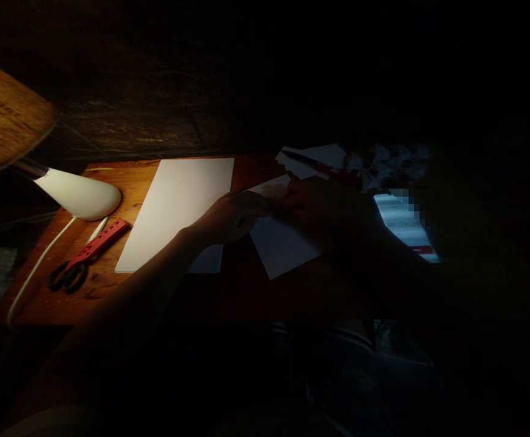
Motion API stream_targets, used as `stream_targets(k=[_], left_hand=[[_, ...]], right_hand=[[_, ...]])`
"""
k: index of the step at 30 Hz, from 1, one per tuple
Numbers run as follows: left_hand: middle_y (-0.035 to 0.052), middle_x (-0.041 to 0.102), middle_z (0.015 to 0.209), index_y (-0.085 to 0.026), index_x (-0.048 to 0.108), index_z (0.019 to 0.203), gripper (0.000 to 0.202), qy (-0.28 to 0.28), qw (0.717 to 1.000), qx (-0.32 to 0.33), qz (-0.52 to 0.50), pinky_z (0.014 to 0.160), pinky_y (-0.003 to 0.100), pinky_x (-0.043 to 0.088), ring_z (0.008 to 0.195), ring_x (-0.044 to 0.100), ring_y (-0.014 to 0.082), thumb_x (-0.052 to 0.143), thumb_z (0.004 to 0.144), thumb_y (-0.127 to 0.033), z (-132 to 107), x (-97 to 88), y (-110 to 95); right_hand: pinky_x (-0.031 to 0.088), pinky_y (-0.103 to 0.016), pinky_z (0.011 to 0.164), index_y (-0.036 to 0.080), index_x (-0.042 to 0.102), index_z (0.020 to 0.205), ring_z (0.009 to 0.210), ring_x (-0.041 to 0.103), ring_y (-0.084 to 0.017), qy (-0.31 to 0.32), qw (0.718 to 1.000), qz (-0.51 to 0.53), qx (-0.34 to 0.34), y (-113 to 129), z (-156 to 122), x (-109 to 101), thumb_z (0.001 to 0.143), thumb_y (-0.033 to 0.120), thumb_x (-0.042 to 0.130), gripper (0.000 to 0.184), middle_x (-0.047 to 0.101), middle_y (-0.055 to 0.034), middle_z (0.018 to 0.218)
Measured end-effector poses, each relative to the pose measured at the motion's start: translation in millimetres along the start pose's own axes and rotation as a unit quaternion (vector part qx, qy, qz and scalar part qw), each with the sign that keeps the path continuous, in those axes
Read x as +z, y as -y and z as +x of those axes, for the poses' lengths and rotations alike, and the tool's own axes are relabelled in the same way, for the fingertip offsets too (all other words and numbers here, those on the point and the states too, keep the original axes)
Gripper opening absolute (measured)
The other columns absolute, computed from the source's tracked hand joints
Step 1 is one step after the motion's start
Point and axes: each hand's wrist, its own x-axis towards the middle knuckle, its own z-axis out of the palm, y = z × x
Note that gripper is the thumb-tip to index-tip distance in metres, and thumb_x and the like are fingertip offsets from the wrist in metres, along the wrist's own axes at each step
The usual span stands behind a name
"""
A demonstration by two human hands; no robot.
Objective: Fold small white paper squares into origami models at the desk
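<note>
Because the lamp (82,194) lights mainly the left side, the right half of the head view reads poorly; detail there is uncertain.

Head view: small white sheet (283,249) lies on the wooden table (246,297), directly beneath and nearside of both hands. Its long axis, partly hidden, appears to run far to near, canted so that the near end swings right. Left hand (237,218) comes in over the left edge, right hand (310,200) over the right part; the two meet above the sheet's far half. Neither is clearly nearer. Fingers of both are curled inward, close together; whether they pinch the paper or merely rest on it, cannot tell.

Edges: the near corner points toward the table's front edge, with a strip of wood showing between. To the left, a larger white paper stack (183,206) lies just beside, a narrow wood gap separating it from the sheet; the left forearm crosses its near end. Beyond the hands, a dark blade (298,159) rests over another paper (335,153), with crumpled paper (396,164) to its right. A lit phone (401,224) bounds the right side, past the right forearm. Scissors (68,276) lie far left, well apart.
</note>
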Motion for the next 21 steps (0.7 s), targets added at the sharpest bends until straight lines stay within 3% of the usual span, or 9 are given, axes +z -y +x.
stream_targets(k=[6,12,21], left_hand=[[0.0066,0.077,0.132,-0.023,0.081,0.115,0.046,0.023,0.999,-0.019,0.03,0.113,0.047,0.055,0.128,0.069,0.026,0.052,0.083,-0.006,-0.2,1.4,-2.7],[0.0064,0.076,0.128,-0.025,0.08,0.115,0.047,0.03,0.997,-0.033,0.057,0.111,0.048,0.056,0.125,0.069,0.0256,0.054,0.081,-0.006,-2.3,0.3,-6.1],[0.0064,0.078,0.13,-0.025,0.079,0.117,0.045,0.012,0.999,-0.006,0.036,0.109,0.048,0.058,0.126,0.071,0.025,0.053,0.085,-0.009,-3.7,1.0,0.6]], right_hand=[[0.036,-0.033,0.069,0.026,0.085,0.109,0.09,0.066,-0.021,0.018,0.999,-0.033,0.028,14.5,-0.4,-7.9,0.093,0.013,0.058,0.034,0.076,-0.0066,0.117],[0.03,-0.034,0.064,0.022,0.081,0.103,0.088,0.063,-0.022,-0.007,0.997,-0.07,0.012,20.6,3.7,0.6,0.099,0.021,0.055,0.026,0.075,-0.0102,0.111],[0.041,-0.034,0.08,0.021,0.08,0.102,0.096,0.065,-0.023,-0.014,0.998,-0.048,-0.046,11.3,-1.6,5.0,0.096,0.017,0.059,0.022,0.078,-0.0085,0.11]])
